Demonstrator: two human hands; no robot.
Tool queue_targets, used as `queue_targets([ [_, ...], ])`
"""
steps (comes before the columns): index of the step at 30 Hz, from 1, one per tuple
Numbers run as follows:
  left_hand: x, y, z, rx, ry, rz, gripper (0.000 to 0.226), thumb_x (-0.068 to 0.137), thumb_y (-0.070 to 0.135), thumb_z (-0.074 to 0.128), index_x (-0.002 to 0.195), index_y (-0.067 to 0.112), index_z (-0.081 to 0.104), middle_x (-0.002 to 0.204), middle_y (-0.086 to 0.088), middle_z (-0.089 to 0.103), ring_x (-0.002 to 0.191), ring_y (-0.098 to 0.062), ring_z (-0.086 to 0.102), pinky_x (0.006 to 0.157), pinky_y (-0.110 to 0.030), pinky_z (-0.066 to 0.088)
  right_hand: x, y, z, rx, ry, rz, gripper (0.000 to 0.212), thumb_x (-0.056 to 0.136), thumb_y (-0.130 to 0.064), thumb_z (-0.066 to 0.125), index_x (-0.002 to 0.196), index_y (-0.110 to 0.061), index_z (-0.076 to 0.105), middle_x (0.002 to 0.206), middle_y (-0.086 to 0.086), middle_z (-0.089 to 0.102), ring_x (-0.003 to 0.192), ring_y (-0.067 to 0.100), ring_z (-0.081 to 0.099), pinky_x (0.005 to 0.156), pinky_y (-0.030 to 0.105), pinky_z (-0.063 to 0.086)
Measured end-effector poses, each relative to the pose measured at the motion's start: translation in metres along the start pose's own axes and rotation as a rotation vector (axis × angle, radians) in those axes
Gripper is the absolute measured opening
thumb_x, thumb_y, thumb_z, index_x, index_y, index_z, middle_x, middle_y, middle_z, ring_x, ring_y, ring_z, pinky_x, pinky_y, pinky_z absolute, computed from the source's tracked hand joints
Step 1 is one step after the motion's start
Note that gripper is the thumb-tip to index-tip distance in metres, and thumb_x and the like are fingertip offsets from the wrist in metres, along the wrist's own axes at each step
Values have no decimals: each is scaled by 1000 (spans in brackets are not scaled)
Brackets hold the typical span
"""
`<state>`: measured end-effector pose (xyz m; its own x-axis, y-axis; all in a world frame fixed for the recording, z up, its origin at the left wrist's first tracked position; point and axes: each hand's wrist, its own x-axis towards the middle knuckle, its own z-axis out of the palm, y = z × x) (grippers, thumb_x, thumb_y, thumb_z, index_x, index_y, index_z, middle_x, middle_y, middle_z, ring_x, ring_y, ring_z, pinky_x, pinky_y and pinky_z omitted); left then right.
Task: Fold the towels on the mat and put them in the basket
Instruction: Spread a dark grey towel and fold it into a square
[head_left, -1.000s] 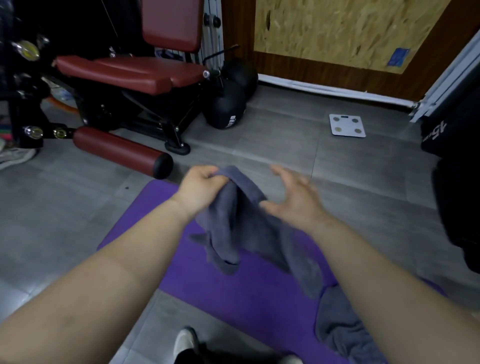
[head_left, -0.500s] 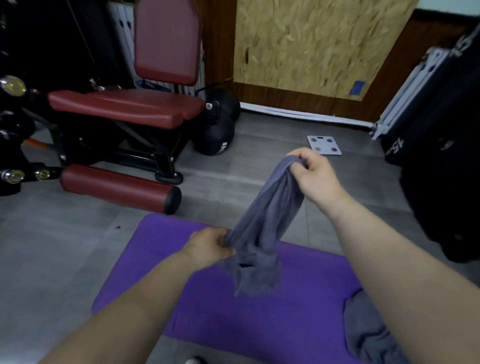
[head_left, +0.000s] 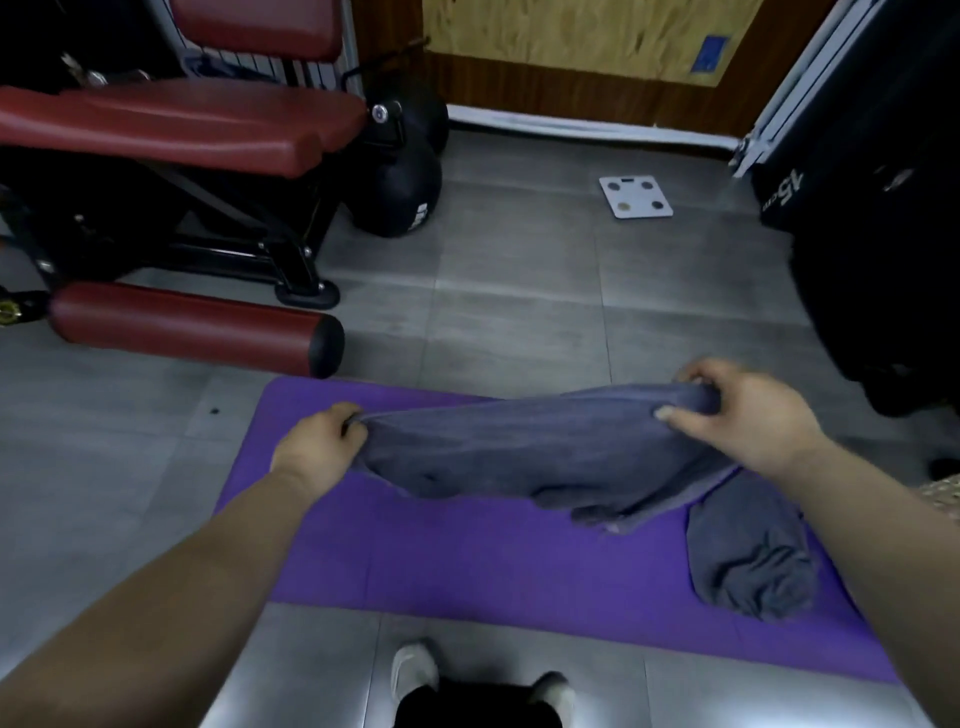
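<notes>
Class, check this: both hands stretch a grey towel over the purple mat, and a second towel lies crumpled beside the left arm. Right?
Wrong side: the head view shows the second towel crumpled on the mat beside the right arm. The rest holds.

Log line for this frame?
held towel: stretched out over purple mat | left hand: grips its left end | right hand: grips its right end | second towel: crumpled on mat | basket: not in view
</notes>
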<state>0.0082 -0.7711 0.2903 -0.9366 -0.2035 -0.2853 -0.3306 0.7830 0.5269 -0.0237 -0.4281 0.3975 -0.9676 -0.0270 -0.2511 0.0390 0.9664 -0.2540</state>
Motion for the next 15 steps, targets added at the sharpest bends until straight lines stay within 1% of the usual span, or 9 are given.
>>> queue_targets([
  [1, 3, -6, 3, -24, -41, 21, 18, 93, 23, 47, 88, 11, 61, 90, -14, 64, 85, -30, 56, 72, -32, 40, 0, 7, 11, -30, -82, 25, 27, 83, -34, 63, 102, -16, 55, 107, 10, 64, 103, 29, 57, 78, 32, 40],
  [3, 8, -14, 11, -42, -132, 39, 26, 90, 27, 54, 65, 21, 53, 69, -6, 58, 70, -26, 55, 61, -30, 42, 5, 22, 35, -61, -186, 48, 21, 86, -29, 60, 101, -16, 55, 110, 10, 63, 105, 28, 57, 79, 32, 41],
  [5, 11, -20, 23, -88, -184, 11, 31, 85, 25, 62, 56, 22, 51, 53, 2, 53, 55, -21, 50, 49, -26, 41, 14, 43, 64, -59, -263, 29, 8, 86, -15, 56, 94, -17, 53, 106, 11, 61, 104, 29, 57, 78, 32, 40],
  [7, 19, -30, 47, -90, -231, -32, 38, 81, 22, 67, 49, 21, 47, 37, 7, 46, 47, -17, 45, 48, -27, 37, 28, 66, 101, -61, -343, 7, 16, 84, -5, 54, 90, -19, 52, 100, 9, 57, 104, 30, 58, 79, 31, 39],
  [8, 24, -35, 61, -53, -259, -48, 41, 80, 22, 68, 46, 21, 45, 33, 8, 45, 46, -15, 44, 50, -27, 36, 37, 78, 122, -66, -379, 1, 19, 83, -3, 54, 92, -20, 52, 101, 8, 56, 105, 29, 57, 82, 30, 39],
  [10, 41, -51, 98, 23, -293, -53, 42, 79, 25, 69, 44, 22, 45, 34, 12, 47, 43, -4, 43, 52, -22, 33, 59, 102, 172, -115, -448, -8, 23, 85, -5, 52, 99, -22, 54, 112, 6, 56, 111, 25, 55, 88, 27, 39],
  [12, 70, -71, 137, 83, -290, -48, 44, 78, 28, 70, 43, 22, 44, 37, 15, 47, 44, -1, 46, 50, -18, 29, 87, 123, 227, -148, -470, 9, 29, 84, -6, 51, 111, -17, 58, 122, 4, 56, 113, 21, 54, 89, 26, 40],
  [14, 113, -93, 176, 100, -235, -35, 44, 77, 33, 70, 40, 22, 47, 38, 11, 47, 45, 0, 45, 51, -19, 31, 127, 136, 282, -185, -405, 9, 32, 83, -5, 49, 112, -14, 58, 124, 6, 57, 113, 22, 54, 90, 27, 41],
  [15, 137, -104, 195, 152, -200, -24, 42, 77, 37, 68, 41, 24, 50, 41, 11, 48, 48, -1, 47, 56, -23, 35, 151, 140, 309, -197, -358, 4, 32, 83, -4, 48, 112, -13, 57, 124, 8, 56, 114, 24, 53, 91, 29, 41],
])
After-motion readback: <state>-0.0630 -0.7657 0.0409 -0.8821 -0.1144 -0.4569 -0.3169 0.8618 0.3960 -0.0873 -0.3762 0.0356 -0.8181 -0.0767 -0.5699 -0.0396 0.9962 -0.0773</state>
